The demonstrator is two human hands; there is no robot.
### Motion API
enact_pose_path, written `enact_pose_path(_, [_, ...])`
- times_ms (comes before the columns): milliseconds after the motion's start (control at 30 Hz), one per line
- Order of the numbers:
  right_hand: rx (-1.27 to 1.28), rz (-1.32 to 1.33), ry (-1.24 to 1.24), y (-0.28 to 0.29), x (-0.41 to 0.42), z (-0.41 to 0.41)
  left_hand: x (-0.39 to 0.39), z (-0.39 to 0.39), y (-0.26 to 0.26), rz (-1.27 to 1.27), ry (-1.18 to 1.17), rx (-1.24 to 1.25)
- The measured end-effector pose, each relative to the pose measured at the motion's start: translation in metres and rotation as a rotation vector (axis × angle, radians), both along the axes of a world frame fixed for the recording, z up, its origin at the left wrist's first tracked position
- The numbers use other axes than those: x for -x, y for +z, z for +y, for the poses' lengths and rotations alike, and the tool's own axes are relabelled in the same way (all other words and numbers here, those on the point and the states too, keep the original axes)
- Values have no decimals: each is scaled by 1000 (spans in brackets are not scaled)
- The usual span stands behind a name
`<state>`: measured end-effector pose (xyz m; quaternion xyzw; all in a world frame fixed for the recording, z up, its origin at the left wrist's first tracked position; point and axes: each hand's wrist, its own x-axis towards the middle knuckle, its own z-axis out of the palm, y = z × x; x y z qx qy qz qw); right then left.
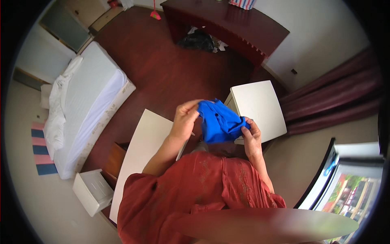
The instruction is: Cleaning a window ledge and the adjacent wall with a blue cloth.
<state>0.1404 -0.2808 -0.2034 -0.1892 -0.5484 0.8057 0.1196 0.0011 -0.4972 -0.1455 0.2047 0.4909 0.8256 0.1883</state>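
A blue cloth hangs in the air between my two hands, in front of the red top I wear. My left hand pinches its upper left edge between thumb and fingers. At the cloth's right end, my right hand grips a bunched corner. The cloth is creased, with a small dark spot near its middle; whether that is a hole or a mark, I cannot tell. Its underside is hidden.
A white cabinet stands just beyond my right hand, and a pale tabletop lies beside my left forearm. Farther off are a bed at left, a dark red desk and a purple curtain. A white nightstand is at lower left.
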Motion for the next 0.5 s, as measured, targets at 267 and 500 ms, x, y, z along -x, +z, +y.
enact_pose_path(267, [-255, 126, 70, 43, 160, 29, 125, -37, -25, -141, 231, -273])
enact_pose_path(500, [-242, 149, 105, 33, 278, 97, 183, -34, -25, -169, 470, -237])
